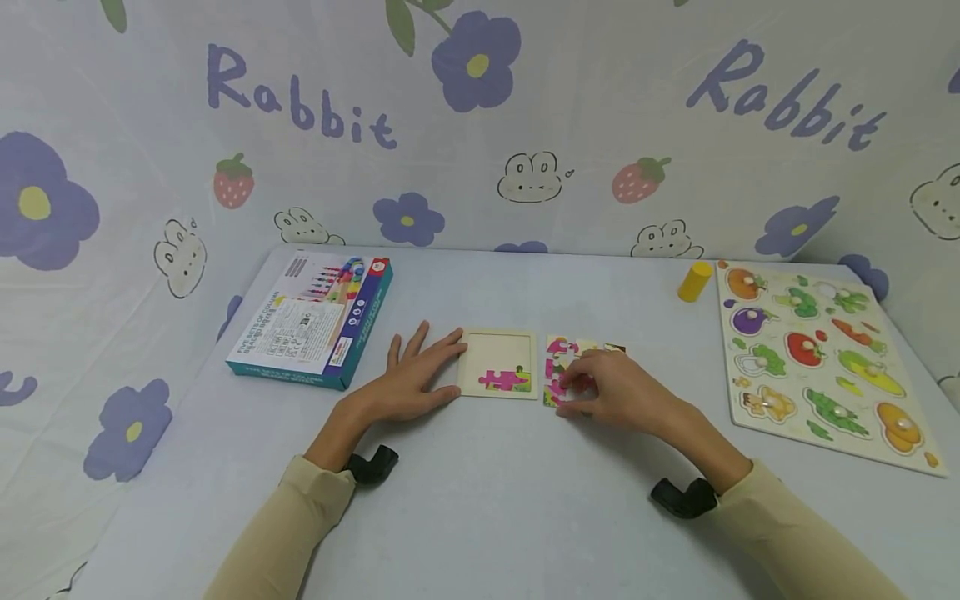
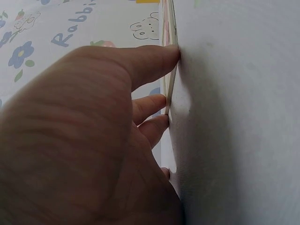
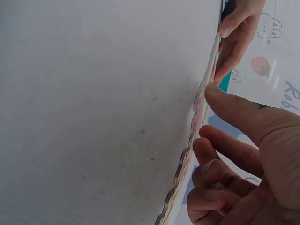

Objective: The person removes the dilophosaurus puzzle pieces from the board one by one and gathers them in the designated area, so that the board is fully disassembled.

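Observation:
A square wooden puzzle tray [image 1: 487,354] lies flat, with pink and green pieces [image 1: 507,380] in its lower right part. My left hand [image 1: 405,379] spreads beside it, thumb and fingertips touching its left edge. Just right of the tray lie loose jigsaw pieces [image 1: 555,354], partly hidden under my right hand [image 1: 618,390]. That hand's thumb and index finger close around a pink puzzle piece [image 3: 197,112] at the near end of the group. Its other fingers are curled. In the left wrist view the tray [image 2: 171,79] appears edge-on against the thumb.
A boxed set [image 1: 300,321] with a teal side lies to the left. At the right is a vegetable knob-puzzle board [image 1: 825,358], with a yellow cylinder [image 1: 695,281] by its far left corner. A printed cloth [image 1: 450,150] hangs behind the white-covered table [image 1: 495,500].

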Tool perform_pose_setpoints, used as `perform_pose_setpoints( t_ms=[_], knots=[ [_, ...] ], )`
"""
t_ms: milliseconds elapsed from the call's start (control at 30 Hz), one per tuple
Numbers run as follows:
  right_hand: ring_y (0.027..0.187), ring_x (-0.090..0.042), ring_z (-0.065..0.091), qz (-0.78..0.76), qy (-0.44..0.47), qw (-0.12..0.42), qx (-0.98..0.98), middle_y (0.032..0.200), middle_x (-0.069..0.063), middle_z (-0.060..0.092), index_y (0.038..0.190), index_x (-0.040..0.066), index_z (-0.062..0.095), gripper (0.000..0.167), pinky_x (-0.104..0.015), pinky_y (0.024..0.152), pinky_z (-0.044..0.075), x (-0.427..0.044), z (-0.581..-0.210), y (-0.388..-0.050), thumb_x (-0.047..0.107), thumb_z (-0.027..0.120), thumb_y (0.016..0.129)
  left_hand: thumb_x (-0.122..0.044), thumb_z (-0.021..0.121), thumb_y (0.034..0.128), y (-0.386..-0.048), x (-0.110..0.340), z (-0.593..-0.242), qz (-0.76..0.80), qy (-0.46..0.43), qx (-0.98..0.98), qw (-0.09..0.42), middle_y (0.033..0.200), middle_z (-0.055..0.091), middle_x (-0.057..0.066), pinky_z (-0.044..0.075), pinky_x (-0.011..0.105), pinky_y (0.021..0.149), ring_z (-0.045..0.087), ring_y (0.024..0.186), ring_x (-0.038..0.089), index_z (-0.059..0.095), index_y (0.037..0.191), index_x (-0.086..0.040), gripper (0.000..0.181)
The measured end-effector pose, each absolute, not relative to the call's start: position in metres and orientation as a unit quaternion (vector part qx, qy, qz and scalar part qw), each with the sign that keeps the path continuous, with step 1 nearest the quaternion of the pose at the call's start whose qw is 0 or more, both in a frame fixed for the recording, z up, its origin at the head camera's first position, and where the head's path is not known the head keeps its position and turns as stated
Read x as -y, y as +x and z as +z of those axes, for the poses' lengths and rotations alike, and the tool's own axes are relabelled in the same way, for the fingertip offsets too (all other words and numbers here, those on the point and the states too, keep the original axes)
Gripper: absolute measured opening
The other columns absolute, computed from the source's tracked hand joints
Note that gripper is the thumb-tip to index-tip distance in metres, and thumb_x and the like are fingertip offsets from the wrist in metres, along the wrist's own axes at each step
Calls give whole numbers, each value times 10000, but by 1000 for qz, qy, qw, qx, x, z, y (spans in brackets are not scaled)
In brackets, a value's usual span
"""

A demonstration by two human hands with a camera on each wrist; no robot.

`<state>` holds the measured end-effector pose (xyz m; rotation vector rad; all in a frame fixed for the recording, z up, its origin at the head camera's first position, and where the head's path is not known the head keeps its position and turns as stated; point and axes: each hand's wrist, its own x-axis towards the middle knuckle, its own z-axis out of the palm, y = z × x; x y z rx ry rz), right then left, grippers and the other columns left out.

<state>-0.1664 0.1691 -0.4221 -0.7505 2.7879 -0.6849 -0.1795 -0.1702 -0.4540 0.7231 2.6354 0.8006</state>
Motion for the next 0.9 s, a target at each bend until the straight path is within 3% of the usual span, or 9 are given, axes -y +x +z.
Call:
perform_pose_setpoints(
  t_ms=[367, 900],
  knots=[
    [789, -114, 575, -287, -275, 87, -913, 875, 14, 695, 1098, 88, 780, 168, -208, 671, 498, -147, -422, -174, 154, 799, 945, -357, 591, 1055, -181, 173, -456, 283, 256, -913, 144, 1812, 134, 32, -192, 708, 1268, -146, 1668, 414, 330, 1671, -178, 692],
    [745, -80, 588, -269, -322, 105, -902, 925, -17, 746, 1184, 51, 765, 213, -225, 714, 502, -110, -423, -190, 69, 731, 974, -362, 580, 1059, -182, 173, -458, 279, 259, -914, 141, 1812, 133, 44, -187, 723, 1262, -141, 1664, 433, 330, 1669, -176, 685]
  ],
)
